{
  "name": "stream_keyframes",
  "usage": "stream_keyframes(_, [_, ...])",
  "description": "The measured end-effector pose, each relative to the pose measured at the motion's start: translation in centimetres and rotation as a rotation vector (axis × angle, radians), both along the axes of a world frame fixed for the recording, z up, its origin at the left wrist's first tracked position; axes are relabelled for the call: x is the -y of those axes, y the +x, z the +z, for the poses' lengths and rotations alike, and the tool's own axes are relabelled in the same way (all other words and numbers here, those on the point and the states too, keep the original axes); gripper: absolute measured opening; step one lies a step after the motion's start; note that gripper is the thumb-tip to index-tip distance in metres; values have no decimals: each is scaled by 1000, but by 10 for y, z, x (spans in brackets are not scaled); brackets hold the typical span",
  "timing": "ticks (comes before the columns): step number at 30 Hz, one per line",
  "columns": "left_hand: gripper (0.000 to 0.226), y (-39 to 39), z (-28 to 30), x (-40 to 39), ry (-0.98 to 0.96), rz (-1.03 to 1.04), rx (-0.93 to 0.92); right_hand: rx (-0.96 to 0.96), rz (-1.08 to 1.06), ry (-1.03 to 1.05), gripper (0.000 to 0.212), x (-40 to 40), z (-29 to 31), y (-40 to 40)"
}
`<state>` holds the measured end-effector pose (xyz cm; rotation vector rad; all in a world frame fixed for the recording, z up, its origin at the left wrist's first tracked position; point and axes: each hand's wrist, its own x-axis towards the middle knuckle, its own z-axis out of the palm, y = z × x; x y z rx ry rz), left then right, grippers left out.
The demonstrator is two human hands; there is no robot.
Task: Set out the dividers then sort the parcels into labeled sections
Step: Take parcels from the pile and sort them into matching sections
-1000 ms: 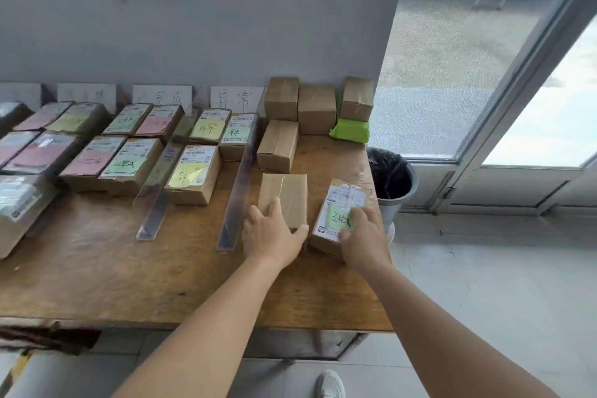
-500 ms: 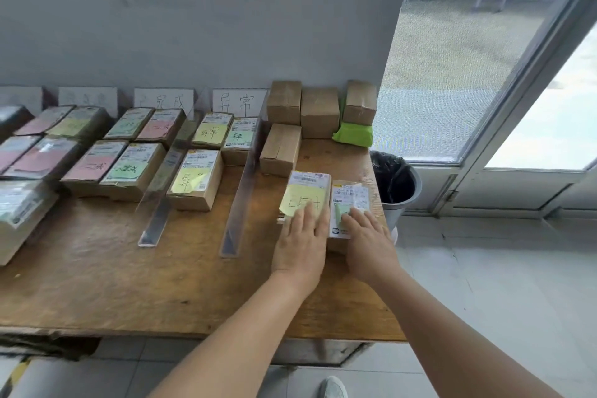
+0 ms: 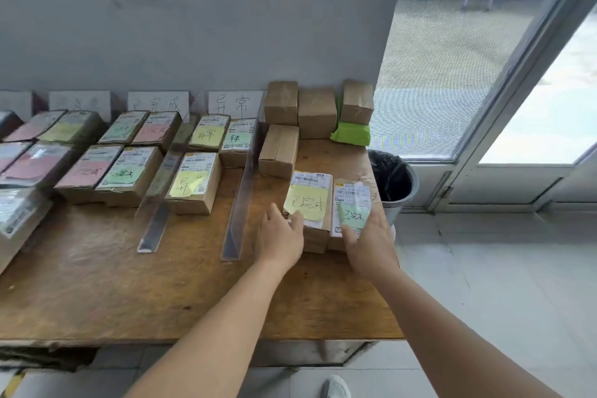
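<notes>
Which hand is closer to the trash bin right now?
Right. The right hand rests on the green-note parcel beside the bin; the left hand is farther, at the yellow-note parcel.

Two parcels (image 3: pixel 329 207) right of divider (image 3: pixel 239 203)

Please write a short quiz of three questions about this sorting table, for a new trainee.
1. True or false: the parcel under the left hand carries a yellow note.
2. What colour is the note on the parcel under the right hand: A pink, B green, C blue?
3. How many clear dividers stand on the table?

Key: 1 true; 2 B; 3 two.
</notes>
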<state>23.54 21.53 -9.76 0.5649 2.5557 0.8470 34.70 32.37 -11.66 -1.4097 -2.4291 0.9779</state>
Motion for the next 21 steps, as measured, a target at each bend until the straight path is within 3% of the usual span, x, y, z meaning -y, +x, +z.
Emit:
stream_keyframes(5, [49,-5,-2,-5,124,18,197,-61,-143,-142,48,-7,-5,0])
stream_keyframes(8, [46,-2,-1,-8,188,46,243,-95,-136,-162,44,-12,-8,3])
stream_keyframes(13, [45,-6,9,-20,261,85,207,-287,-141,-199,46,-28,1,-5])
stream_keyframes(18, [52,-23,29,-34,370,128,122,-432,-107,-172,19,-52,23,-28])
stream_keyframes(21, [47,-32,45,-38,433,147,89,-495,-63,-157,18,-64,39,-42])
